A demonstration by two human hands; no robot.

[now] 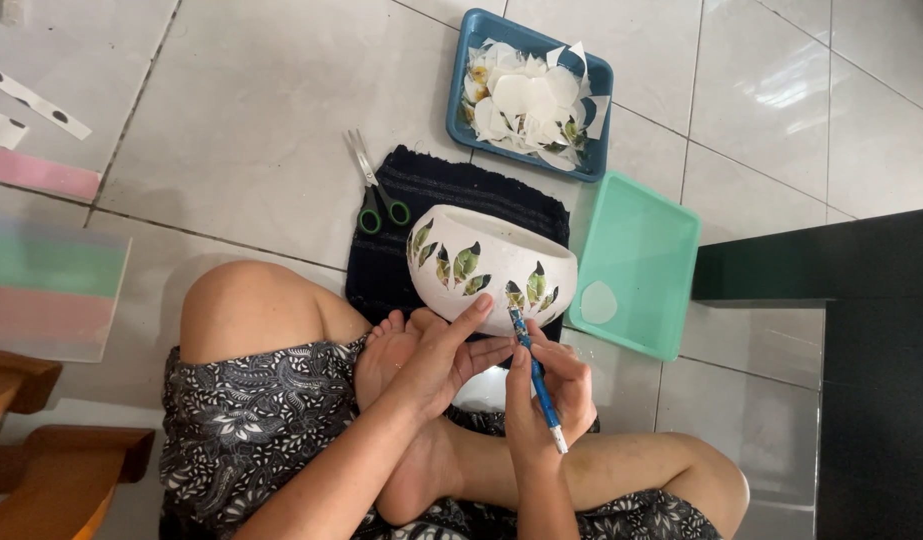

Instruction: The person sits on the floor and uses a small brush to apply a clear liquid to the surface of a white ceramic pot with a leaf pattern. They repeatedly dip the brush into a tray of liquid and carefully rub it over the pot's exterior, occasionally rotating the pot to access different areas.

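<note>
Head view, looking down at a person seated cross-legged on a pale tiled floor [261, 110]. White round pot [491, 268] with green leaf cut-outs on its side lies tipped on a dark knitted cloth [451, 190], just beyond the person's bare feet, mouth turned to the far side. Left hand [436, 355] rests against the near wall of the pot, thumb raised onto the surface, fingers together and laid flat below it, not clamped around anything. Right hand [541, 385] has its fingers clamped on a blue brush [534, 372], held upright-tilted, bristle end touching the pot near a leaf piece at its lower right. Green-handled scissors [376, 190] lie shut on the floor at the cloth's far left corner. Far side: blue tray [459, 110] heaped with white and leaf-printed paper scraps. Right of the pot, just beside it: mint-green tray [646, 235], one pale cut piece lying in it. Dark low furniture at right edge. Pastel striped sheet [46, 280] and wooden pieces at left, well apart from the work.
</note>
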